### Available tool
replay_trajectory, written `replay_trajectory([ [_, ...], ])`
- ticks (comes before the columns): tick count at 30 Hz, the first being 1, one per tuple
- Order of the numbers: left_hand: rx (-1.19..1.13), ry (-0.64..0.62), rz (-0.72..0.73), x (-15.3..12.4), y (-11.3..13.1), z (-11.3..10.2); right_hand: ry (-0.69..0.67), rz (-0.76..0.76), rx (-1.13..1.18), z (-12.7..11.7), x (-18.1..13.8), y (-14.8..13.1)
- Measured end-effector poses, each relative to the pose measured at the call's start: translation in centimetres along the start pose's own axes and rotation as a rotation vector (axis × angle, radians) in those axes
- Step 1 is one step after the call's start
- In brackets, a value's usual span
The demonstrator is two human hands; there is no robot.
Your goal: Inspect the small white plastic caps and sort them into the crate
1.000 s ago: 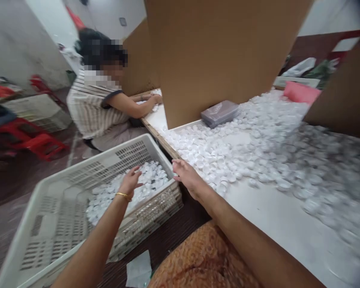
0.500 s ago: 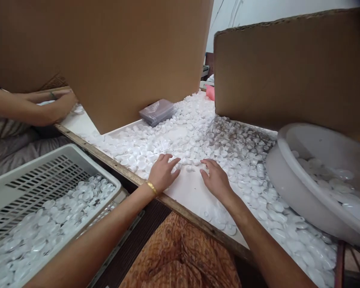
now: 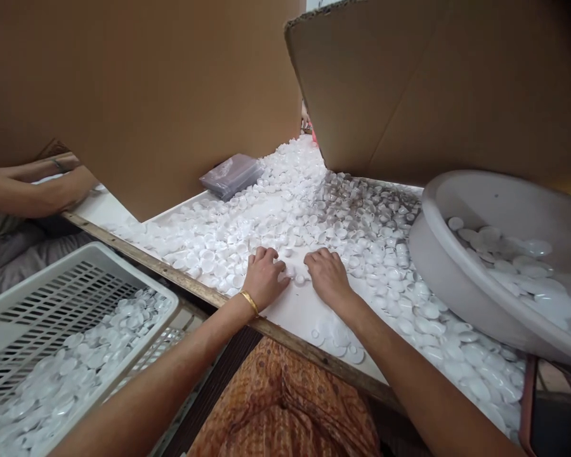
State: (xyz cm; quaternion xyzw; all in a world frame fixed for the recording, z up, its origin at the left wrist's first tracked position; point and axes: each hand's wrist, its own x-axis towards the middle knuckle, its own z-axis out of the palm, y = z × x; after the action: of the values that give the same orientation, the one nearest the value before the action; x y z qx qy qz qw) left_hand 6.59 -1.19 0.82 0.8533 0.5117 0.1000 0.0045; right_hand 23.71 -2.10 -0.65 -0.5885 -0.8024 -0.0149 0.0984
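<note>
A heap of small white plastic caps [image 3: 314,209] covers the white table [image 3: 295,311]. My left hand [image 3: 265,277], with a gold bangle on its wrist, rests knuckles-up at the heap's near edge, fingers curled over a few caps. My right hand [image 3: 327,274] lies close beside it, fingers curled down onto caps as well. What each hand grips underneath is hidden. A few loose caps [image 3: 297,274] lie between the two hands.
A white slotted crate [image 3: 52,298] partly filled with caps stands low at left. A tilted white basin [image 3: 438,254] with caps sits at right. Tall cardboard sheets [image 3: 171,95] wall the table's far side. A grey packet [image 3: 231,174] lies by them. Another person's arms [image 3: 33,190] rest at far left.
Both hands left the crate side and came onto the table. In the last half second their fingers went from spread to curled over the caps, and the hands drew closer together.
</note>
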Motion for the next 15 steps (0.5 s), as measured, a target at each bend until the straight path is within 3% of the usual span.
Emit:
replay_trajectory([
  [3, -0.002, -0.123, 0.041, -0.9, 0.8, -0.9, 0.021, 0.029, 0.115, 0.0, -1.3, 0.7],
  [8, 0.084, -0.263, 0.108, -1.2, 1.1, -1.4, -0.029, 0.254, 0.609, 0.2, -1.4, 1.8],
  [12, 0.070, -0.282, 0.015, -0.5, 0.2, -1.7, -0.061, 0.304, 0.640, 0.0, -1.3, 2.2],
  [15, -0.058, -0.231, 0.045, -0.5, 0.3, -1.9, -0.069, 0.296, 0.611, -0.4, -1.8, 1.9],
])
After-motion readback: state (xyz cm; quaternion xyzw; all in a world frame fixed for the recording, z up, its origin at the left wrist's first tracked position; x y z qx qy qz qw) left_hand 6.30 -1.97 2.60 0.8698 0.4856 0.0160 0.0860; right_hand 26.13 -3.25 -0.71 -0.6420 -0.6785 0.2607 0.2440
